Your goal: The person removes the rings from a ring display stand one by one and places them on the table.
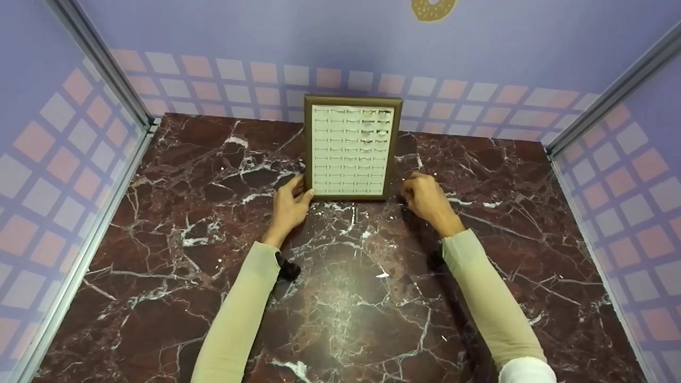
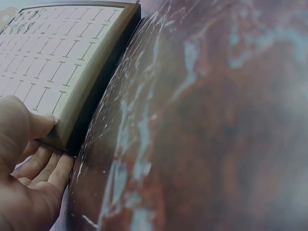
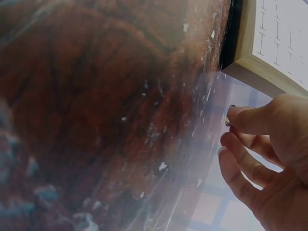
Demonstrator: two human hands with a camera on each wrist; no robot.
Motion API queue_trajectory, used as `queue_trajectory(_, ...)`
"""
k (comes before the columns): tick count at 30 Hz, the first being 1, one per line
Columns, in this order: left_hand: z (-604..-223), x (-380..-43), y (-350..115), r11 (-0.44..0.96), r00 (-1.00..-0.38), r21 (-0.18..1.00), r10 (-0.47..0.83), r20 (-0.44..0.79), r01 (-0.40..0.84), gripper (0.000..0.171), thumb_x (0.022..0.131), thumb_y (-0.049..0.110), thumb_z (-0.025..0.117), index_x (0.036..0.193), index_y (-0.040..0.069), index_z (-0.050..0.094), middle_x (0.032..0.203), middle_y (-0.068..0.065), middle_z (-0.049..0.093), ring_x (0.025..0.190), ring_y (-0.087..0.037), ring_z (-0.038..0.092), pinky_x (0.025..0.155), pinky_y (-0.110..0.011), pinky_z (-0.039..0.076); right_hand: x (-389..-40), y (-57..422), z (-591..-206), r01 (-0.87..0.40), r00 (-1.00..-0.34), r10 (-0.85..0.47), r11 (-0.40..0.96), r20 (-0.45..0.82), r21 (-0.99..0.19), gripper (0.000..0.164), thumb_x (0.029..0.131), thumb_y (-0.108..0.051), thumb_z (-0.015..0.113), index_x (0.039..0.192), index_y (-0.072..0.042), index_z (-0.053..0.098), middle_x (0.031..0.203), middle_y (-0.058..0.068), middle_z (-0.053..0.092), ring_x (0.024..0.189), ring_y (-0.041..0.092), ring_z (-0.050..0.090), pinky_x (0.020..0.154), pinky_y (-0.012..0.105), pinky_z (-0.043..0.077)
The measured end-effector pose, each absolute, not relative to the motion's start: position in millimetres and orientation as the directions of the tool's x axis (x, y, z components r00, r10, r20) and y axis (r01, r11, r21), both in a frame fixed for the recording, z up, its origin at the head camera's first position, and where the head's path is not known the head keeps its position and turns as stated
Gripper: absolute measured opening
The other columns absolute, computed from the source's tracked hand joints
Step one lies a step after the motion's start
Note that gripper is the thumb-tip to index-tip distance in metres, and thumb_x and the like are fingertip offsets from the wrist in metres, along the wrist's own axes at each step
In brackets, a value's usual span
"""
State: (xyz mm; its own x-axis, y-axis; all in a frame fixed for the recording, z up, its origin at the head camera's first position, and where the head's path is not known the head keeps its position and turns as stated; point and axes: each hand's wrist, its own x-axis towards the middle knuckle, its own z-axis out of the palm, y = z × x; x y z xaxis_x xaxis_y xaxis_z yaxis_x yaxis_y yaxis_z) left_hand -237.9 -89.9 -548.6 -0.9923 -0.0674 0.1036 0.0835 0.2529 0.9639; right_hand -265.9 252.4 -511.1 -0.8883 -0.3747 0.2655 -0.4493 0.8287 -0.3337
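A ring display board (image 1: 349, 183) with a wooden frame stands upright near the back wall. Its white face has rows of slots, and several rings (image 1: 367, 123) sit in the upper right ones. My left hand (image 1: 290, 205) holds the lower left corner, thumb on the front edge, other fingers at the frame's side and underside. To the right of the board and apart from it is my right hand (image 1: 425, 198). In the right wrist view, its thumb and index finger pinch a small, shiny ring (image 3: 228, 118), mostly covered by the fingertips.
The board stands on a dark red marble-patterned table (image 1: 340, 298) with white veins. Behind it rises a purple wall (image 1: 239, 32) with pink and grey squares. Side panels with metal edge strips (image 1: 96, 223) border the table left and right.
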Motion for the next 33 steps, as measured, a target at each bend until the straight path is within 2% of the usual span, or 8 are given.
queue_trajectory(6, -548.2, -237.1, -90.7, 0.243, -0.993, 0.967, -0.065, 0.097, 0.079, 0.053, 0.102, 0.003, 0.070, 0.151, -0.008, 0.054, 0.145, -0.030, 0.062, 0.135, -0.042, 0.063, 0.114, -0.040, 0.056, -262.9, 254.4, -515.6, -0.467, -0.883, -0.408, 0.819, 0.234, -0.333, 0.019, 0.082, 0.015, 0.066, 0.079, -0.001, 0.076, 0.082, 0.011, 0.066, 0.077, 0.034, 0.069, 0.068, 0.048, 0.064)
queue_trajectory(13, -547.7, -237.0, -90.7, 0.247, -0.994, 0.966, -0.064, 0.091, 0.072, 0.054, 0.102, 0.004, 0.071, 0.151, -0.008, 0.053, 0.146, -0.030, 0.061, 0.135, -0.042, 0.063, 0.114, -0.039, 0.056, -259.2, 256.6, -517.1, -0.458, -0.888, -0.407, 0.824, 0.216, -0.332, 0.016, 0.082, 0.014, 0.070, 0.083, 0.001, 0.079, 0.085, 0.014, 0.068, 0.081, 0.037, 0.072, 0.073, 0.050, 0.066)
queue_trajectory(20, -549.0, -238.3, -91.0, 0.233, -0.993, 0.969, -0.066, 0.101, 0.084, 0.053, 0.101, 0.002, 0.071, 0.150, -0.009, 0.054, 0.145, -0.031, 0.062, 0.134, -0.043, 0.064, 0.114, -0.039, 0.057, -259.4, 256.1, -512.0, -0.444, -0.895, -0.391, 0.824, 0.212, -0.352, 0.008, 0.089, 0.006, 0.076, 0.090, 0.002, 0.083, 0.090, 0.017, 0.071, 0.086, 0.039, 0.073, 0.080, 0.052, 0.066)
queue_trajectory(28, -550.7, -238.4, -93.5, 0.226, -0.994, 0.971, -0.058, 0.089, 0.074, 0.052, 0.101, 0.003, 0.071, 0.150, -0.009, 0.055, 0.145, -0.030, 0.062, 0.135, -0.041, 0.063, 0.115, -0.039, 0.056, -262.5, 248.4, -487.5, -0.464, -0.877, -0.345, 0.786, 0.334, -0.408, 0.014, 0.089, 0.007, 0.072, 0.098, 0.004, 0.082, 0.097, 0.019, 0.075, 0.087, 0.036, 0.073, 0.079, 0.048, 0.066)
queue_trajectory(33, -550.6, -239.6, -93.0, 0.200, -0.995, 0.977, -0.046, 0.085, 0.074, 0.053, 0.102, 0.002, 0.070, 0.151, -0.009, 0.053, 0.146, -0.031, 0.061, 0.137, -0.042, 0.062, 0.116, -0.040, 0.055, -265.1, 240.0, -469.7, -0.500, -0.843, -0.309, 0.752, 0.440, -0.430, 0.013, 0.092, 0.005, 0.074, 0.102, 0.004, 0.082, 0.102, 0.018, 0.076, 0.090, 0.034, 0.075, 0.081, 0.044, 0.067)
